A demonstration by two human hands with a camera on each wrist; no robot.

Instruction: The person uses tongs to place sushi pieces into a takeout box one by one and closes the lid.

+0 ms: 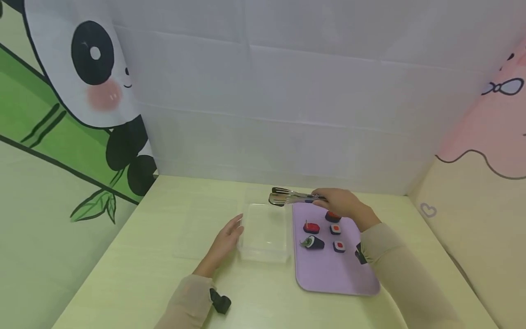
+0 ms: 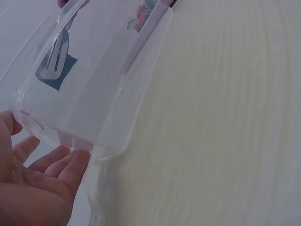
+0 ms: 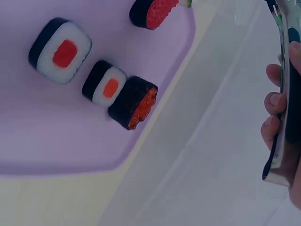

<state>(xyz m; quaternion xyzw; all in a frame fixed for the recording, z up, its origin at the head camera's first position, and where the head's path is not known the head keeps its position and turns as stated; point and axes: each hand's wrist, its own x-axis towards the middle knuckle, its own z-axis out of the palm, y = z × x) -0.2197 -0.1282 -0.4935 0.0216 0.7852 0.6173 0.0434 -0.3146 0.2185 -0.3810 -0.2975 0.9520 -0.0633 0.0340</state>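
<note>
My right hand (image 1: 339,201) grips metal tongs (image 1: 291,197) above the far right corner of a clear plastic box (image 1: 263,250). A dark patch shows by the tong tips through the box in the left wrist view; whether they hold anything I cannot tell. The fingers of my left hand (image 1: 225,240) touch the box's left side, fairly relaxed. On a purple tray (image 1: 328,281) lie a red-topped sushi piece (image 1: 311,227), a dark cone roll (image 1: 314,242), two white-and-black rolls (image 1: 339,246) and a roe-topped piece (image 3: 133,102) partly behind the right hand.
A clear, flat plastic sheet or lid (image 1: 203,228) lies left of the box on the pale table (image 1: 123,274). A white back wall (image 1: 287,114) rises behind, with decorated walls at both sides. The tray stands close against the box's right side.
</note>
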